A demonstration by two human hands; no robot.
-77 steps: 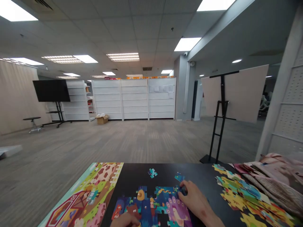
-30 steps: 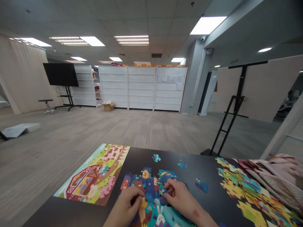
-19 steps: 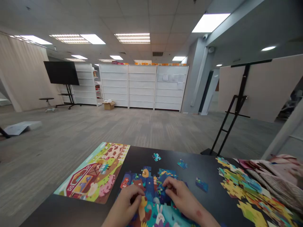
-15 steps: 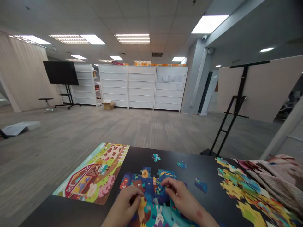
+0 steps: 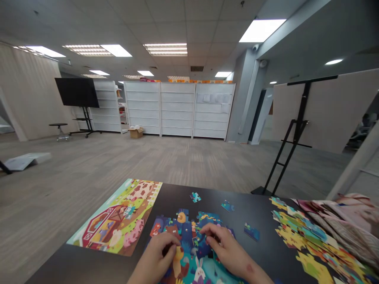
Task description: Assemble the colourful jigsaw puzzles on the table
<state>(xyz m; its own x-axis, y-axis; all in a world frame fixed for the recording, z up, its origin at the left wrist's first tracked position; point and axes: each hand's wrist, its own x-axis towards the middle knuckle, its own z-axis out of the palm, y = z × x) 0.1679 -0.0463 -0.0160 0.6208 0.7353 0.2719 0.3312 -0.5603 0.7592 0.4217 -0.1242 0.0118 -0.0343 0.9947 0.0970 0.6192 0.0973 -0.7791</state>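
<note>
My left hand (image 5: 161, 252) and right hand (image 5: 223, 246) curl half-closed over the puzzle (image 5: 186, 236); whether either grips, I can't tell. Dragging either could split its joins.

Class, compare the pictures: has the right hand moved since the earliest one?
Yes: the right hand has moved left, closer to the farm picture.

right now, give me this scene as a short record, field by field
left hand: over left part of puzzle, grip unclear
right hand: over right part, grip unclear
puzzle: partly assembled, on dark table
loose blue pieces: at least three, beyond and right
farm picture: flat, left of puzzle
piece pile: mostly yellow, right, beside cloth
</note>
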